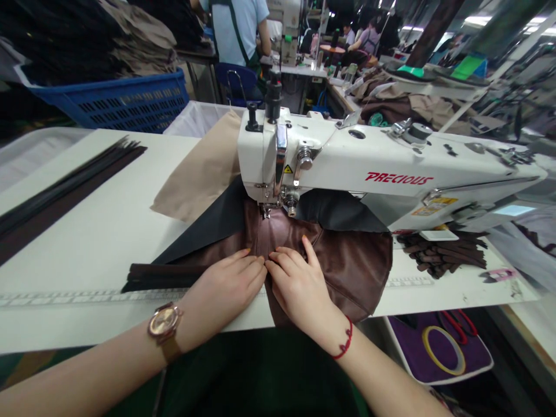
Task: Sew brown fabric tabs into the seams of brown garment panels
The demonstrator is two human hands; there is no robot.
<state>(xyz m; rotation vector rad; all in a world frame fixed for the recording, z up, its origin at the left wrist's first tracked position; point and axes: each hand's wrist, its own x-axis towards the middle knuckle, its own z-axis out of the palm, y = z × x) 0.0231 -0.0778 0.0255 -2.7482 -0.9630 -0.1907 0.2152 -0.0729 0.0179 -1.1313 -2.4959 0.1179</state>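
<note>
The left hand and right hand lay flat, pinching nothing, on the shiny brown cloth before the sewing machine, maybe to keep it smooth.

Blue bskt w/ dk cloth, yel tape, red scissors

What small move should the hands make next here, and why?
Probably ease the brown piece slightly farther under the foot, guiding it flat: its edge nearest the wearer hangs on this side, while the left hand and right hand lie side by side just before the foot.
</note>
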